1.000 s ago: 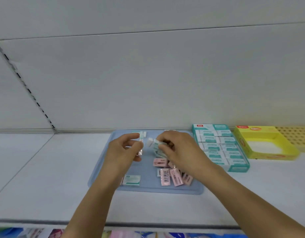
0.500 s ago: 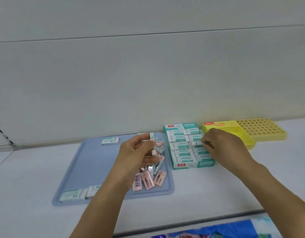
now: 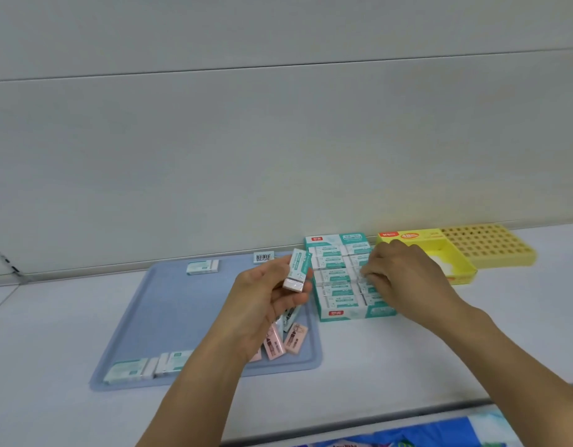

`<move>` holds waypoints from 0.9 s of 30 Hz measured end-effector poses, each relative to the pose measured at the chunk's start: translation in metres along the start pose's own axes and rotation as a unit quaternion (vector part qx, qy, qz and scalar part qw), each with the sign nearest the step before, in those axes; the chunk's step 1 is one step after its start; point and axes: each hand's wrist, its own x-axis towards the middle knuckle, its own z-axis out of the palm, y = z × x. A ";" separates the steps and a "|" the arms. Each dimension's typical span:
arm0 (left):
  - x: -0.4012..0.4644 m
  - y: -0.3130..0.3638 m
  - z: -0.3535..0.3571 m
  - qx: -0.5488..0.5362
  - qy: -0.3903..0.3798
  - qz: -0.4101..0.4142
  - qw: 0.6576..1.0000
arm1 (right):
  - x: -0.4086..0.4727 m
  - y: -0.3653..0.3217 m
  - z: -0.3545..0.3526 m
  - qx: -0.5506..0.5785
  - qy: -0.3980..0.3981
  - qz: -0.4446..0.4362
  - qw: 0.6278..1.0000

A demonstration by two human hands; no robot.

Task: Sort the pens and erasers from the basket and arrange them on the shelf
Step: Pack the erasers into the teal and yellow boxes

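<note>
now pressing curled right hand (image 3: 404, 279) into the teal cardboard display box of erasers (image 3: 346, 279), grip hidden, having crossed from the flat blue plastic tray (image 3: 169, 317); left hand (image 3: 265, 298) still pinching a teal-sleeved white eraser (image 3: 298, 274) beside the box, awaiting its slot.

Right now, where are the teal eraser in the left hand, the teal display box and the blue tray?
teal eraser (image 3: 298, 270), head view, its sleeve.
teal display box (image 3: 349, 314), head view, front wall.
blue tray (image 3: 169, 304), head view, bare floor.

two bare forearms — no sleeves, left hand (image 3: 265, 295), right hand (image 3: 404, 275) ungloved
</note>
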 end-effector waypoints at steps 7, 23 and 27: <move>-0.001 0.005 0.017 0.153 0.004 0.053 0.987 | 0.003 -0.033 -0.013 0.211 0.078 -0.184 0.957; 0.004 -0.032 0.007 0.646 -0.005 0.211 0.733 | -0.005 -0.026 0.018 0.167 0.036 -0.043 0.984; -0.006 -0.029 -0.006 0.606 0.006 0.248 0.756 | 0.003 -0.034 0.013 0.131 0.043 -0.060 0.989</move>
